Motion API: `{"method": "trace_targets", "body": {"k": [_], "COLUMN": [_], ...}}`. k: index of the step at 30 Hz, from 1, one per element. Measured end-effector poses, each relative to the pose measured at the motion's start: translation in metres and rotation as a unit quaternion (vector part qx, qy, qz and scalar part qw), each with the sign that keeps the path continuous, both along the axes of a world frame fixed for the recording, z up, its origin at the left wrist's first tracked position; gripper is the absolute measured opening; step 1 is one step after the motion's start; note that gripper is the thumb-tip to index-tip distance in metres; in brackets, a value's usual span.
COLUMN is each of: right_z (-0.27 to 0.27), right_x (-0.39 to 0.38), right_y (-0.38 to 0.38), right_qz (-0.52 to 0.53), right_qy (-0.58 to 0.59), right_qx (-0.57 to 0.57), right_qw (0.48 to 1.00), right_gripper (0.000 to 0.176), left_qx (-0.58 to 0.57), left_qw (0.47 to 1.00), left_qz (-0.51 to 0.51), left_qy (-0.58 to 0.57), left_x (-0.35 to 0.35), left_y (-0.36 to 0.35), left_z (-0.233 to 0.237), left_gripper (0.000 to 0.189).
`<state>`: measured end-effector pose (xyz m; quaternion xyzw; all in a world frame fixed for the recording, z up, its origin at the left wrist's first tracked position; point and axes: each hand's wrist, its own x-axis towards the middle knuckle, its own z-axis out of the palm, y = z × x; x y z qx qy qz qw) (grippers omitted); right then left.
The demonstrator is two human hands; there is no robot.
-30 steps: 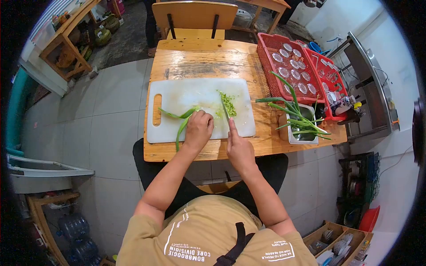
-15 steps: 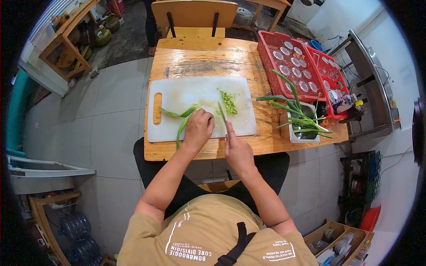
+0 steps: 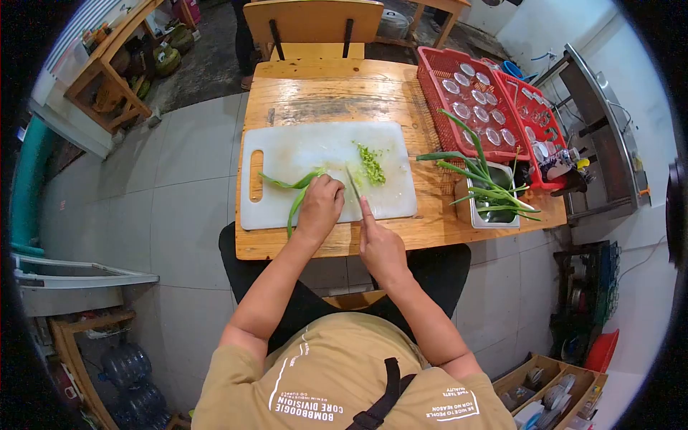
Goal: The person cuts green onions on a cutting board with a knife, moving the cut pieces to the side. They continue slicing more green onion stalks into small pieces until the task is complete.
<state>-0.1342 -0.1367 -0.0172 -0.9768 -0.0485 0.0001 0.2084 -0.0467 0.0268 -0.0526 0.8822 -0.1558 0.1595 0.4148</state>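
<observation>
My left hand (image 3: 322, 203) is closed on the green onions (image 3: 288, 183), pressing them against the white cutting board (image 3: 279, 147). Their long green leaves stick out to the left and toward me. In my right hand (image 3: 380, 247) is a knife (image 3: 354, 183), the index finger stretched along its back. The blade points away from me, just right of my left fingertips. A small heap of chopped green onion (image 3: 371, 165) lies on the board to the right of the blade.
Whole green onions (image 3: 487, 188) stick out of a metal container (image 3: 494, 221) at the table's right. Behind it, a red plastic basket (image 3: 437, 89) holds several clear cups (image 3: 479, 115). A wooden chair (image 3: 313, 21) stands at the table's far side.
The knife has moved left, away from the chopped heap and closer to my left fingers. My left hand stays almost in place on the green onions.
</observation>
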Motion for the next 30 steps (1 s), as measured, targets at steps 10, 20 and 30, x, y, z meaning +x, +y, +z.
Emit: {"method": "trace_targets", "body": {"k": [10,20,30], "right_z": [0.006,0.007,0.002], "right_x": [0.0,0.004,0.013], "right_y": [-0.009,-0.021,-0.026], "right_qz": [0.005,-0.008,-0.012], "right_qy": [0.001,-0.007,-0.024], "right_qx": [-0.009,-0.001,-0.001], "right_qw": [1.0,1.0,1.0], "right_gripper": [0.069,0.071,0.068], "left_qx": [0.016,0.048,0.078], "left_qw": [1.0,0.998,0.997], "left_qz": [-0.011,-0.05,-0.011], "left_qy": [0.011,0.009,0.015], "left_x": [0.0,-0.008,0.001], "left_y": [0.001,0.006,-0.004], "left_z": [0.002,0.015,0.009], "left_gripper": [0.012,0.03,0.029]}}
